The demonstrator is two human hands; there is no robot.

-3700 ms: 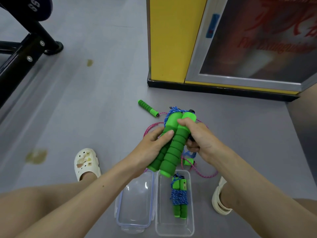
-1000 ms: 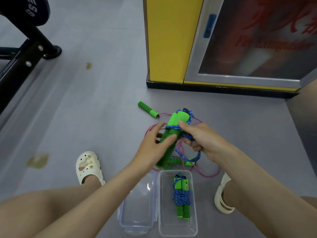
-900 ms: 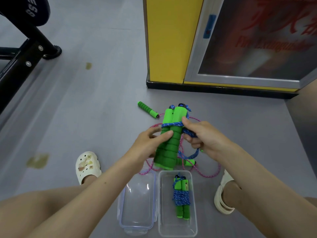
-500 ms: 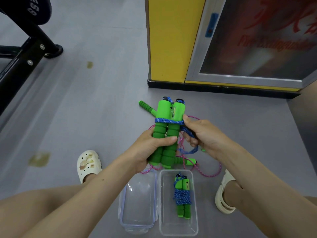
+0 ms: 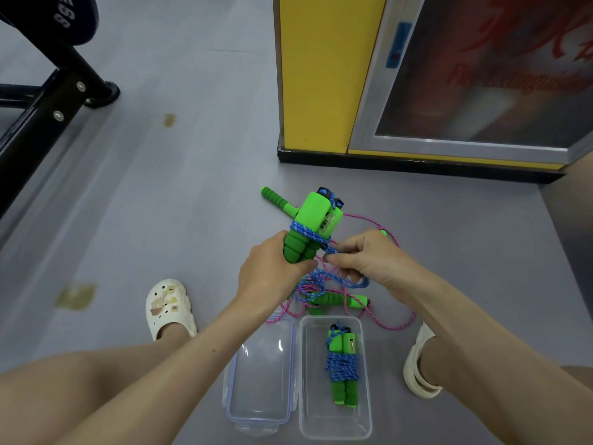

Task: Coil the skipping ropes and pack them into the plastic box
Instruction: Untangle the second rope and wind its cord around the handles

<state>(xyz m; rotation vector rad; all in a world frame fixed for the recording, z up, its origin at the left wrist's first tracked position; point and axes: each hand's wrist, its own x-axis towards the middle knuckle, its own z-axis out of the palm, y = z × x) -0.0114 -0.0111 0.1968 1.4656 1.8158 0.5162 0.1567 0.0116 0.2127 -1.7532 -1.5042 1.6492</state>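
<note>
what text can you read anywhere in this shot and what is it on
"Fire Extinguis...": red letters on the cabinet glass, blurred, end cut off.
Large red characters above it: blurred, cropped, unreadable.
White characters on the black pad: cropped, perhaps "SS8".
Blue label on the cabinet frame: too small to read.

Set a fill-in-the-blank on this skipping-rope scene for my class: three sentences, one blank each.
The left hand grips two ____ handles. The right hand pinches the ____ rope wound round them. The box holds just ____ coiled bundle.
Missing words: green; blue; one.
</note>
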